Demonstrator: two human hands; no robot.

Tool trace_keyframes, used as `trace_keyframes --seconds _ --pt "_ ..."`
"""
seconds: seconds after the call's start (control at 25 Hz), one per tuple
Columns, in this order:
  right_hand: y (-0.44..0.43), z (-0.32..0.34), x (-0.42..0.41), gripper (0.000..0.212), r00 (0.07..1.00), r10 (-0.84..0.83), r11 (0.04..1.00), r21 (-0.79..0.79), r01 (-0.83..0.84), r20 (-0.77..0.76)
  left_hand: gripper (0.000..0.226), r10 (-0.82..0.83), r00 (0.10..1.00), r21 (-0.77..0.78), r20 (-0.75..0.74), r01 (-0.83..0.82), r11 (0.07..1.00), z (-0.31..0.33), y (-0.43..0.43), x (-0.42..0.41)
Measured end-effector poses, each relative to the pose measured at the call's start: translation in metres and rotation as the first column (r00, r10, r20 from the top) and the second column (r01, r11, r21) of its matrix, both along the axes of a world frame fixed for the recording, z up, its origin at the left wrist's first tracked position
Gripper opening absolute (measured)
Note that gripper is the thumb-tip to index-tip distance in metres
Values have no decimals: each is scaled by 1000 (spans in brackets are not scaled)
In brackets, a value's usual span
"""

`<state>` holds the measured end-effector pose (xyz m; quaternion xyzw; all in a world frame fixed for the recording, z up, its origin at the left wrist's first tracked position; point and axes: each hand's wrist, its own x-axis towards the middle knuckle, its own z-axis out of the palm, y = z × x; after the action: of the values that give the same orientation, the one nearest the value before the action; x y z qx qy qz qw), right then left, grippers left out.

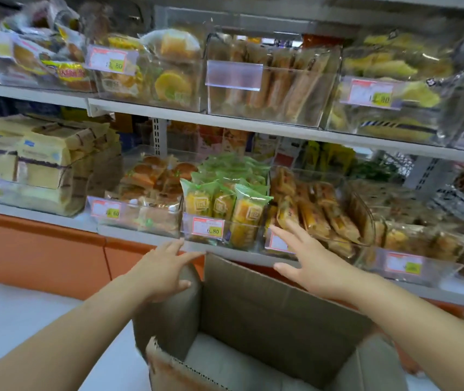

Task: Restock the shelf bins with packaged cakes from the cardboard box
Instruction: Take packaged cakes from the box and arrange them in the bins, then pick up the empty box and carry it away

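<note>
An open cardboard box (267,311) stands below the lower shelf; no cakes show inside it. Straight ahead, a clear shelf bin (222,238) holds green-wrapped yellow cakes (225,198). My left hand (166,266) hovers with straight fingers over the box's left flap, just under that bin's left corner, holding nothing. My right hand (310,261) is spread open in front of the neighbouring bin of orange-brown cakes (318,210), fingertips near its price tag, also holding nothing.
The lower shelf edge (140,235) runs above an orange base panel (41,249). More bins of buns (151,190) and boxed cakes (33,165) sit left; an upper shelf carries further clear bins (270,77). White floor (22,314) lies at the left.
</note>
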<state>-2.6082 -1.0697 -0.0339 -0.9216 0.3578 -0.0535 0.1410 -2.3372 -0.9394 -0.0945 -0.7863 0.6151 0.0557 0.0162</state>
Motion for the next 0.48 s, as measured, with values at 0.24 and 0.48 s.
trace_keyframes --seconds 0.24,0.48 --pt "3 -63 -90 70 895 -261 953 49 298 -361 77 141 988 230 -56 -124 965 -32 8 26" --pt "4 -99 -132 73 686 -450 764 151 628 -572 67 141 968 246 -208 -87 965 -45 -5 23"
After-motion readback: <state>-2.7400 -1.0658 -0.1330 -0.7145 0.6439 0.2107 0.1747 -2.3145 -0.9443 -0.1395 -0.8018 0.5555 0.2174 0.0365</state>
